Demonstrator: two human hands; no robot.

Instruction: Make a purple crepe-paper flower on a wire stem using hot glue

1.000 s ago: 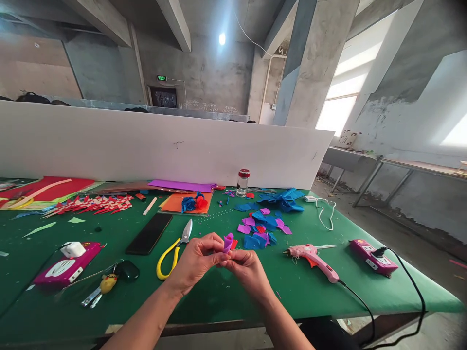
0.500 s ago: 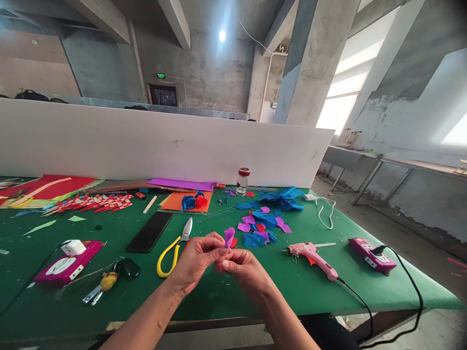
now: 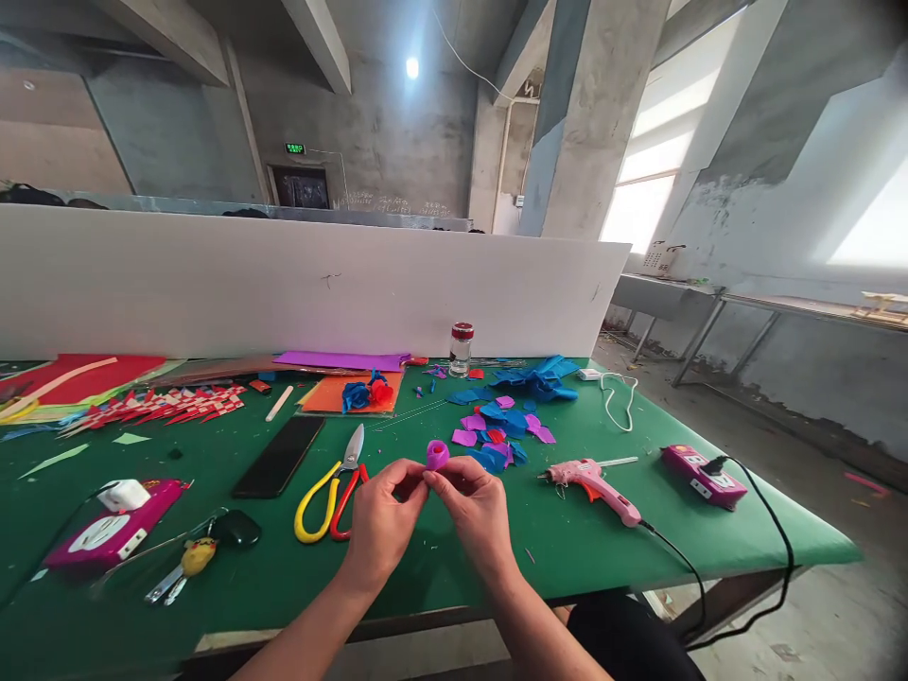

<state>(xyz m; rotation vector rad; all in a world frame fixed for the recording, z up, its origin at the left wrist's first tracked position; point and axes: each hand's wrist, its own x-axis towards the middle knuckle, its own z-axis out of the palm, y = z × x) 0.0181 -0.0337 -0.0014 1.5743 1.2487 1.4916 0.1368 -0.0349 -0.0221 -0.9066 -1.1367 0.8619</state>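
Observation:
A small curled piece of purple crepe paper [image 3: 438,455] is pinched between both hands above the green tabletop. My left hand [image 3: 389,506] grips its lower left side with thumb and fingers. From the other side my right hand [image 3: 472,501] holds the same base, thumb tips nearly meeting. The curl's rounded opening faces up toward me. Scissors [image 3: 333,492] with one yellow and one red handle lie just left of my left hand. Beyond my right hand, blue, purple and red paper pieces [image 3: 497,433] are scattered. A pink glue gun [image 3: 596,482] lies to the right.
A black phone [image 3: 279,458], a pink power strip [image 3: 117,525] and keys with a yellow figure [image 3: 197,556] lie to the left. A lidded glass jar [image 3: 461,350] stands near the white board [image 3: 319,293]. Another power strip [image 3: 702,476] sits near the right edge.
The purple paper has gone from an upright narrow curl to a rounder, open-topped one. Both hands now meet more evenly beneath it. The red scissor handle shows more, and the view has shifted slightly.

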